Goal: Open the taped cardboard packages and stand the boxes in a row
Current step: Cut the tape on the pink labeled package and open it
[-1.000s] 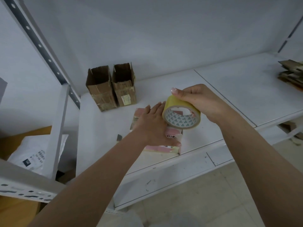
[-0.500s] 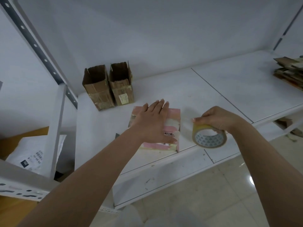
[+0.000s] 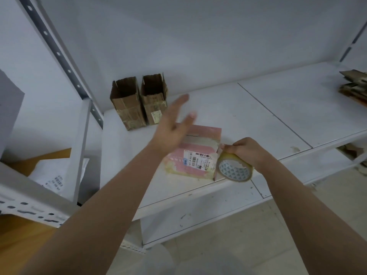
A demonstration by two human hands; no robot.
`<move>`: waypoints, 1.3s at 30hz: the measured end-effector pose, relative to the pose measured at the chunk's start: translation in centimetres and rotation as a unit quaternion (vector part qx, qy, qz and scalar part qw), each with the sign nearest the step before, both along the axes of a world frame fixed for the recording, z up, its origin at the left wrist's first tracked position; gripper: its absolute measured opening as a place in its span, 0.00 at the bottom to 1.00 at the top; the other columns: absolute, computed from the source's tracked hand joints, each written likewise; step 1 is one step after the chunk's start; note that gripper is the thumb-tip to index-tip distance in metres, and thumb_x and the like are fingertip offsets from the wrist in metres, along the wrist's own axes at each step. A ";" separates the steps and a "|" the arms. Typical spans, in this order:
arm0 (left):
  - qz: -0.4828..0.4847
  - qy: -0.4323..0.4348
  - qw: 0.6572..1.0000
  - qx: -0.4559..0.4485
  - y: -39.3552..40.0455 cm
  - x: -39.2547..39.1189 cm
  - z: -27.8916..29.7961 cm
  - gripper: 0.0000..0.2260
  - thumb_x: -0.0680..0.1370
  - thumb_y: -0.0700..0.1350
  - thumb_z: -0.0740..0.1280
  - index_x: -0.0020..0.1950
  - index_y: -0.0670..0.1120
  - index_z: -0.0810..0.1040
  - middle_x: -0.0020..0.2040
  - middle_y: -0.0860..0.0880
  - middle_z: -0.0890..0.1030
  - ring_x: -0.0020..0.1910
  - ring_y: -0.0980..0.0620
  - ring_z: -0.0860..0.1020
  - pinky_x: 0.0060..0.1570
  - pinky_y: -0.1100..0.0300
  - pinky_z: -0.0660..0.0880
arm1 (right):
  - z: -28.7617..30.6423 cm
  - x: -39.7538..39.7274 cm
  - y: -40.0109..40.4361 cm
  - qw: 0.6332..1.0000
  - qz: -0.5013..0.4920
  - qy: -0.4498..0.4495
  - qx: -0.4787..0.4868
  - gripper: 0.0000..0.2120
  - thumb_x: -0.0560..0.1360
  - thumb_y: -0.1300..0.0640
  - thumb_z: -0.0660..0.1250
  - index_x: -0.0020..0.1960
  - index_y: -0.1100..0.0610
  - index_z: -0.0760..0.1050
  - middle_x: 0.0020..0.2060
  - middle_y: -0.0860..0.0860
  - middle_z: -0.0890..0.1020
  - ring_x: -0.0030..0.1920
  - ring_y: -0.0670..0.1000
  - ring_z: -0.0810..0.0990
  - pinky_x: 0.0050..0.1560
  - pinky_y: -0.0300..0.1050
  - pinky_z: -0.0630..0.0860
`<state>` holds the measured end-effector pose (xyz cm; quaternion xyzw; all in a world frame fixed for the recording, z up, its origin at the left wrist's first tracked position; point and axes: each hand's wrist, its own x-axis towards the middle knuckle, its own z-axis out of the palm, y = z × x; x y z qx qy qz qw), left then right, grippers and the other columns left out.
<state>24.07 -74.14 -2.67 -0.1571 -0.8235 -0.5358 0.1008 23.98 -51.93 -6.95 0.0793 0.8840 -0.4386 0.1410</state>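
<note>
a: where's the package?
b: the pink package (image 3: 200,155) lies flat near the shelf (image 3: 258,108) front edge; 2 open boxes (image 3: 139,102) stand side by side behind it.
a: your hands?
b: my left hand (image 3: 172,130) hovers above it, fingers straight, holding nothing. my right hand (image 3: 246,150) grips the tape roll (image 3: 234,169) at its right edge.

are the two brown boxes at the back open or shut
Open: both brown boxes stand upright on the shelf, top flaps raised, dark insides showing.
</note>
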 end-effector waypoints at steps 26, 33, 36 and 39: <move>0.315 -0.081 0.930 -0.169 -7.1 1.6 -2.5 0.03 0.82 0.39 0.56 0.50 0.40 0.65 0.43 0.42 0.72 0.40 0.45 0.71 0.37 0.55 0.63 | -0.5 0.5 -1.6 0.996 0.007 -0.020 -0.086 0.15 0.75 0.45 0.70 0.44 0.58 0.81 0.37 0.53 0.85 0.38 0.53 0.84 0.38 0.42 0.77; 0.012 -0.008 0.961 -0.276 2.4 -0.6 1.6 0.12 0.84 0.46 0.56 0.46 0.46 0.76 0.41 0.51 0.78 0.40 0.49 0.78 0.38 0.59 0.70 | -1.0 0.4 0.2 0.989 0.036 -0.051 -0.137 0.15 0.72 0.50 0.73 0.54 0.58 0.81 0.48 0.56 0.84 0.51 0.58 0.82 0.52 0.50 0.77; -0.019 -0.032 0.958 -0.284 4.4 -1.5 0.0 0.17 0.83 0.48 0.56 0.35 0.51 0.70 0.40 0.48 0.81 0.44 0.45 0.79 0.46 0.54 0.74 | -1.3 0.8 1.5 0.980 0.078 -0.050 -0.178 0.19 0.68 0.50 0.75 0.54 0.60 0.82 0.48 0.56 0.85 0.52 0.58 0.82 0.57 0.51 0.75; 0.005 -0.044 0.970 -0.241 4.1 -2.3 -1.4 0.17 0.82 0.53 0.54 0.38 0.47 0.72 0.41 0.44 0.83 0.43 0.42 0.81 0.47 0.48 0.76 | -1.9 1.2 1.7 0.974 0.083 -0.041 -0.205 0.20 0.68 0.46 0.73 0.53 0.60 0.82 0.44 0.54 0.85 0.46 0.53 0.82 0.52 0.50 0.76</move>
